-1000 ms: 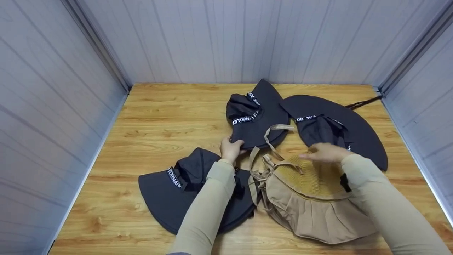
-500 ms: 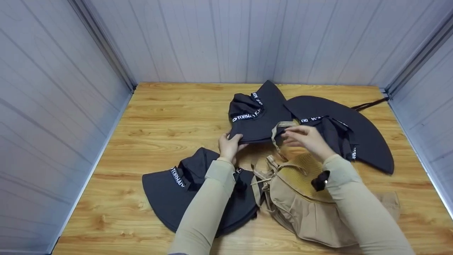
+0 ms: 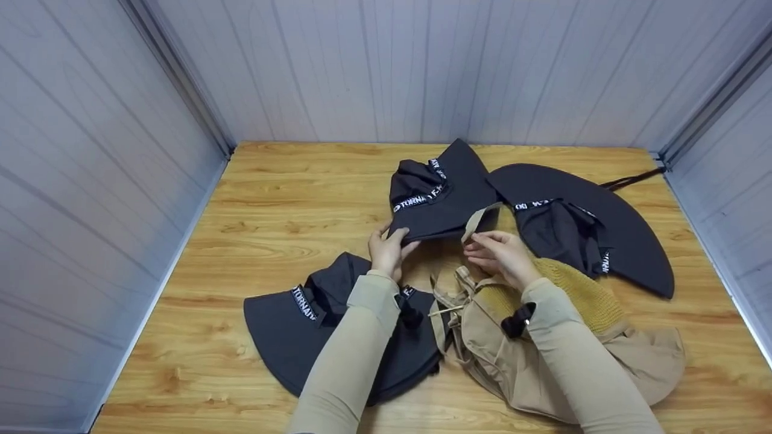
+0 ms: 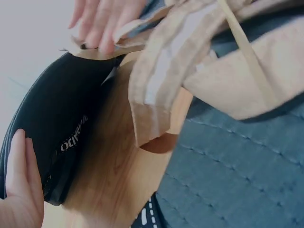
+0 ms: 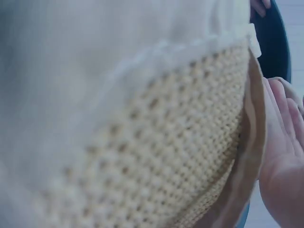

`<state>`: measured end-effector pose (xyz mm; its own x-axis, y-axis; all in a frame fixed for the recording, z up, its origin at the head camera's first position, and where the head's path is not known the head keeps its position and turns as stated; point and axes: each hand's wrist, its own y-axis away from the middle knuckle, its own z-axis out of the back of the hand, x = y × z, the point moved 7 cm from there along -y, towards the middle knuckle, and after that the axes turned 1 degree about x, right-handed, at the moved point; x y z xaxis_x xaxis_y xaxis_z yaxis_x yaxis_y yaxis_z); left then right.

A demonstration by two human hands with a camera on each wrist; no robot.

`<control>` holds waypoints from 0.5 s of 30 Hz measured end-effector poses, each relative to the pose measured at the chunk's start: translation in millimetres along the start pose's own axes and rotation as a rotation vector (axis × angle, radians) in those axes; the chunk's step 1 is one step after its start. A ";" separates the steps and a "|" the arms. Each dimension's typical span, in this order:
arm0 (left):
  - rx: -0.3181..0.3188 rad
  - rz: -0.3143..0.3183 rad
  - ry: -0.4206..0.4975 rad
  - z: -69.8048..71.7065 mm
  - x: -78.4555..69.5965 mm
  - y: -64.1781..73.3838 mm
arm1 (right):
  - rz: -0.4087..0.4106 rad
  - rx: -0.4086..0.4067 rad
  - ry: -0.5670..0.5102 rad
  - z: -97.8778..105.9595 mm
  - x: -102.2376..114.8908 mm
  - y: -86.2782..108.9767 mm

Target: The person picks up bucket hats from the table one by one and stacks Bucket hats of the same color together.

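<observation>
A dark sun hat [image 3: 461, 202] with a white-lettered band lies at the back middle of the table. My left hand [image 3: 387, 250] grips its near brim, thumb on top; the left wrist view has those fingers [image 4: 21, 161] along the brim. To the right, my right hand [image 3: 503, 256] pinches a beige fabric tie [image 3: 478, 220], which overlaps the same brim. Beneath my right forearm lies a tan sun hat [image 3: 537, 374] with a yellow mesh crown [image 3: 579, 295], partly covered by the sleeve. Its mesh [image 5: 190, 133] fills much of the right wrist view, blurred.
Another dark hat [image 3: 283, 337] lies front left under my left forearm. A third dark hat [image 3: 627, 235] lies at the right, its cord [image 3: 633, 179] reaching the wall corner. Pale panel walls [image 3: 386, 72] enclose the wooden table [image 3: 271, 199] at the back and sides.
My right hand has moved left from above the mesh crown to the beige tie and now pinches it. My left hand keeps its grip on the dark hat's brim, which is slightly raised.
</observation>
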<state>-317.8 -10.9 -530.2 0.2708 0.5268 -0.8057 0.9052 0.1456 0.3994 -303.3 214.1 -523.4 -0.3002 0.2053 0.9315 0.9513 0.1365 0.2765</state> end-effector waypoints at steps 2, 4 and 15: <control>0.004 0.004 0.020 -0.2 -1.4 0.2 | -0.008 -0.011 -0.022 0.7 -1.2 -0.7; 0.010 0.005 0.032 -0.2 -2.6 0.6 | -0.012 -0.021 -0.052 1.1 -1.6 -1.5; 0.018 0.021 0.080 3.6 -6.5 2.6 | -0.008 -0.056 0.031 -1.4 -2.1 -4.3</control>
<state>-316.0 -17.0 -525.5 0.2636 0.5950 -0.7593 0.9055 0.1186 0.4073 -306.7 211.7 -526.2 -0.3061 0.1738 0.9360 0.9516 0.0832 0.2957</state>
